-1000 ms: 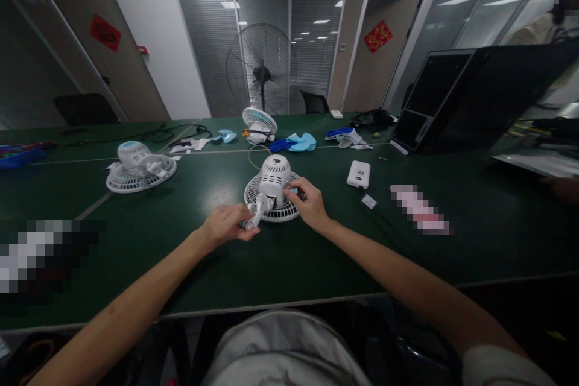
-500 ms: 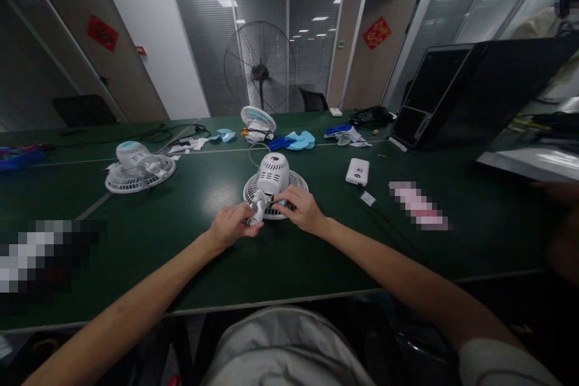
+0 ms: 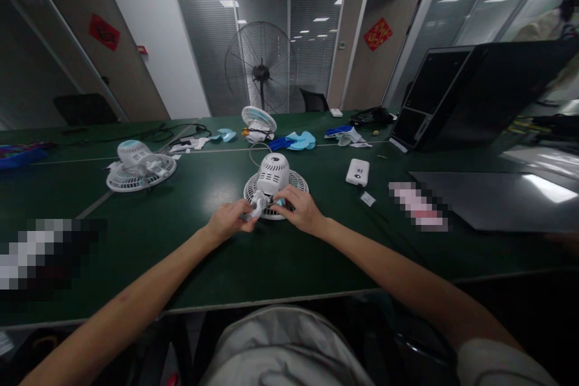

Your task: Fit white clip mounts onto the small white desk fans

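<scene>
A small white fan (image 3: 274, 174) lies face down on the green table, its rounded motor housing uppermost and its grille flat beneath. My left hand (image 3: 228, 220) is closed on a white plastic bracket (image 3: 258, 204) at the near side of the housing. From the right, my right hand (image 3: 302, 208) pinches a small, thin item with a light-blue end (image 3: 280, 201) against that bracket. Fingers hide most of this item, and its kind is unclear.
Another white fan (image 3: 140, 169) lies face down at left; a third (image 3: 259, 125) stands behind. Light-blue fan blades (image 3: 301, 140) rest beyond. To the right are a white power bank (image 3: 357, 172), a dark flat panel (image 3: 502, 199) and a black computer case (image 3: 479, 93).
The white bracket has tilted lower in my left hand, which shifted slightly left. My right hand has barely moved. At the far right, the dark flat panel has swung down over the table.
</scene>
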Demonstrator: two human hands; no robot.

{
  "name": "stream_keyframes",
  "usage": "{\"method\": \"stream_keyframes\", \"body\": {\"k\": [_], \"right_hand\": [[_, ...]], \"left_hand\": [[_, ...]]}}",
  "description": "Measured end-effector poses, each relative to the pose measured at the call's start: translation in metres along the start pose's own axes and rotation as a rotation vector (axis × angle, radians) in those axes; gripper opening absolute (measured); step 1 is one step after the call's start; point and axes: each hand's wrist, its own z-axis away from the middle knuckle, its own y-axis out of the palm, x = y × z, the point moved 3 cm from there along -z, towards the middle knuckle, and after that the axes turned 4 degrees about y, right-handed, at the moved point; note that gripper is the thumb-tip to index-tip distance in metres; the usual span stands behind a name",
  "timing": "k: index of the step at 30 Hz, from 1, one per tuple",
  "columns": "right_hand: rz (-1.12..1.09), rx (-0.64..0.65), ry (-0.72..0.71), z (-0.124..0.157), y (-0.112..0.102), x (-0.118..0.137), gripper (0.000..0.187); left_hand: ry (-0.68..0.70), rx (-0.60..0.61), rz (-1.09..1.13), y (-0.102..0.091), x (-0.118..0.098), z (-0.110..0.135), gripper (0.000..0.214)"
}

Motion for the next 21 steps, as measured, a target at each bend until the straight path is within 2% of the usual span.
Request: {"method": "stream_keyframes", "body": {"k": [4,8,11,15,21], "right_hand": [[0.005,-0.012,0.024,0.000,0.003,0.001,0.024],[0.026,-0.084,0.079,-0.001,0.007,-0.001,0.026],[0.032,-0.105,0.052,-0.002,0.009,0.000,0.026],[0.029,-0.090,0.006,-0.002,0.010,0.002,0.019],[0.029,-0.097,0.032,0.000,0.010,0.001,0.018]], "left_hand": [[0.000,-0.005,0.009,0.003,0.004,-0.002,0.016],[0.029,-0.004,0.040,0.003,-0.003,-0.004,0.017],[0.043,0.001,0.062,0.003,-0.009,-0.006,0.019],[0.010,-0.008,0.075,0.003,-0.012,-0.005,0.018],[-0.047,-0.051,0.048,0.002,-0.011,-0.003,0.018]]}}
